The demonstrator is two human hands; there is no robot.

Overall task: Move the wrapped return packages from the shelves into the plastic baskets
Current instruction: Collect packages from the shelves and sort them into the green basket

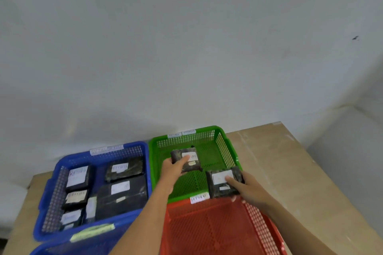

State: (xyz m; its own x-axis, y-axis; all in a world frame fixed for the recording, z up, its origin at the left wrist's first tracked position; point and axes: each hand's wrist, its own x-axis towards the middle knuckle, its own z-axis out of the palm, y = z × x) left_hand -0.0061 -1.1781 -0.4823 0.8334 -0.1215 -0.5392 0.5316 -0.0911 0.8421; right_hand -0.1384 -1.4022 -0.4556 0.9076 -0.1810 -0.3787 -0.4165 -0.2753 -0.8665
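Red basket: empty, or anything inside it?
Empty as far as visible: the red basket shows only bare mesh floor. Its near end is cut off by the frame.

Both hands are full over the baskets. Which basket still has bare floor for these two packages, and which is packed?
The green basket has bare floor along its back and right walls, beyond the package in the left hand. The red basket shows bare floor below the right hand. The blue basket is crowded with labelled packages; only narrow gaps remain.

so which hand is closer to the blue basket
Left. The left hand holds a package over the green basket, just right of the blue basket. The right hand holds another package farther right.
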